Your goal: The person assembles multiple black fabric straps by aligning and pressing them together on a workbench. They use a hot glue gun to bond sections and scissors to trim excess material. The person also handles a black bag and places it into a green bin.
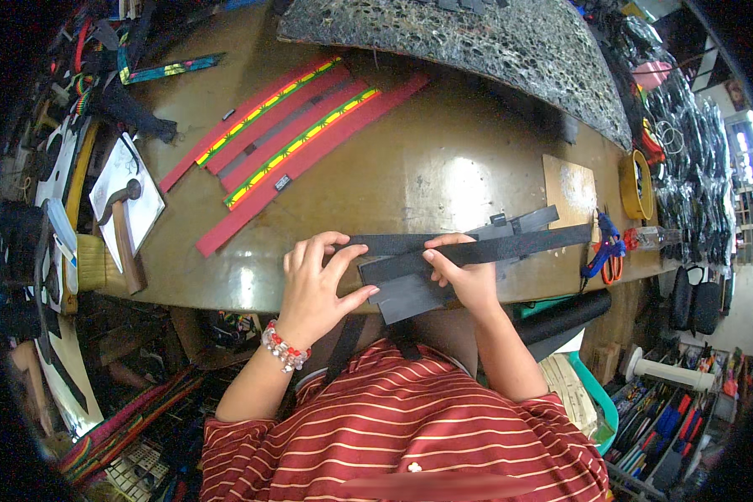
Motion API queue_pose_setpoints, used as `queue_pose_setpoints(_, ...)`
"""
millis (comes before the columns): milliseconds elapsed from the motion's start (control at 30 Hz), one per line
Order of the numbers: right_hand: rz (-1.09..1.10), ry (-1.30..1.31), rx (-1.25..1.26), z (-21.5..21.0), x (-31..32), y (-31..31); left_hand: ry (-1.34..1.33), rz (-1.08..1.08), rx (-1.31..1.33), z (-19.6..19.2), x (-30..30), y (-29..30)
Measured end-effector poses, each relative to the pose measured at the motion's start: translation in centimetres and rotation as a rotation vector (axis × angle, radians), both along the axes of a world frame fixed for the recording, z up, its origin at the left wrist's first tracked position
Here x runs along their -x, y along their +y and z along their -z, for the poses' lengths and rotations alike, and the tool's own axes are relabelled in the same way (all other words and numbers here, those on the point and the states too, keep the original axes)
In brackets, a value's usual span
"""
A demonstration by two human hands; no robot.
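Tabletop (385,188) — fingers (443,264) on strap (523,245), perhaps fabric

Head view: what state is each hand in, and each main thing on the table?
Left hand: open, thumb spread from fingers
Right hand: closed on the black strap
Black strap: held, nearly straight
Red straps: lying flat
Hammer: lying on the white board
Orange-handled scissors: open or shut unclear
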State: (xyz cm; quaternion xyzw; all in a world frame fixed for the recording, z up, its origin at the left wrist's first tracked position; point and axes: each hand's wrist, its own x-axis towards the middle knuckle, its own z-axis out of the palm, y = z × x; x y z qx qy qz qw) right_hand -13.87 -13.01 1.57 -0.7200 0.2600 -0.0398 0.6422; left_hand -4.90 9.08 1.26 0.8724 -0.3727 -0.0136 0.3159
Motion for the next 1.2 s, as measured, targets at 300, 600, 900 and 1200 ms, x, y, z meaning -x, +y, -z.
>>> queue_pose_setpoints(300, 0.023, 0.035, 0.050, -0.3, -0.2, 0.5, 0.030, -0.002, -0.010, -0.1, -0.2, -0.1)
queue_pose_setpoints(600, 0.025, 0.043, 0.111, -0.1, -0.4, 0.7, 0.062, -0.030, 0.042, -0.3, -0.2, -0.5)
queue_pose_setpoints(900, -0.049, 0.096, 0.116, -0.1, 0.2, 3.2, 0.065, -0.096, -0.097, -2.0, 0.2, 0.6)
queue_pose_setpoints(1200, -0.120, -0.298, 0.569, 1.3, 0.9, 5.3, 0.042, 0.210, 0.152, -0.6, 0.7, -0.7)
